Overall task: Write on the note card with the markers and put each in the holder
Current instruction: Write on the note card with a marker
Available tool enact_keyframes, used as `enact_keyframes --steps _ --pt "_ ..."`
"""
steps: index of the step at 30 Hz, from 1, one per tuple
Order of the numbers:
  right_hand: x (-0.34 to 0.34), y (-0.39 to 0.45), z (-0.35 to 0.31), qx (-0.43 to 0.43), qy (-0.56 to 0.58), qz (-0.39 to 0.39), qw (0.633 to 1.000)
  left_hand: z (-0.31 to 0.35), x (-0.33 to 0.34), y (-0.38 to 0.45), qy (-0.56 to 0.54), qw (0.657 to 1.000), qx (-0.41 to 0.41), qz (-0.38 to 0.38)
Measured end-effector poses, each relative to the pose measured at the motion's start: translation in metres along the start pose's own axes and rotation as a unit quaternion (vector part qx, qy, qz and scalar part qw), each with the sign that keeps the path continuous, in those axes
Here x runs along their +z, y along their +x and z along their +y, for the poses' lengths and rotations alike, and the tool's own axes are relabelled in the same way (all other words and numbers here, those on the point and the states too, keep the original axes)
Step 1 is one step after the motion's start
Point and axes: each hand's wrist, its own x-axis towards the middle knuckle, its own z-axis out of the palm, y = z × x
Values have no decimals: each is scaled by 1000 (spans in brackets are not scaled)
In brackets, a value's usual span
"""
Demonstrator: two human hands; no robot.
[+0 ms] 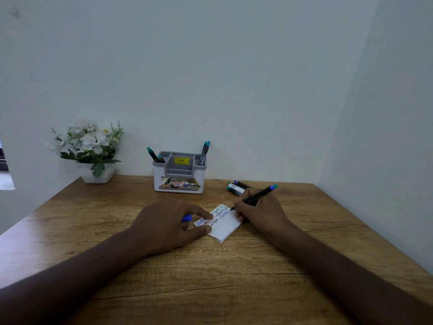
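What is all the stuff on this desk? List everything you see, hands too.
Desk: one, brown wood, against the wall.
Holder: one, white and grey with a yellow sticker, at the back middle of the desk.
Markers in holder: about four, dark with teal caps, two at its left end, two at its right end.
Loose markers: two, lying on the desk right of the holder.
Note card: one, white with coloured writing, in the middle of the desk.
Flower pot: one, white with white flowers, back left.
Blue cap: one, under the left hand's fingers.
Left hand: presses on the card's left edge.
Right hand: holds a black marker, tip at the card.
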Motion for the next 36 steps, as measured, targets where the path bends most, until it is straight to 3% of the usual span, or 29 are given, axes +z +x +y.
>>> enact_keyframes --steps 13,18,21,25,29,36 --pt "0 -2 -1 -10 0 12 1000 -2 3 2 3 1000 -7 -5" --pt "2 -7 -5 -50 56 81 994 -2 4 -5 -6 997 -7 83" --pt "2 -15 -16 -80 202 25 976 -3 4 -5 -60 988 -18 143" --pt "12 -28 -28 -92 345 -89 930 -4 4 -6 -131 981 1 143" --pt "20 -38 -29 -96 334 -125 929 -4 3 -7 -162 978 26 127" --pt "22 -35 -26 -102 304 -98 942 0 1 -9 -139 983 46 114"
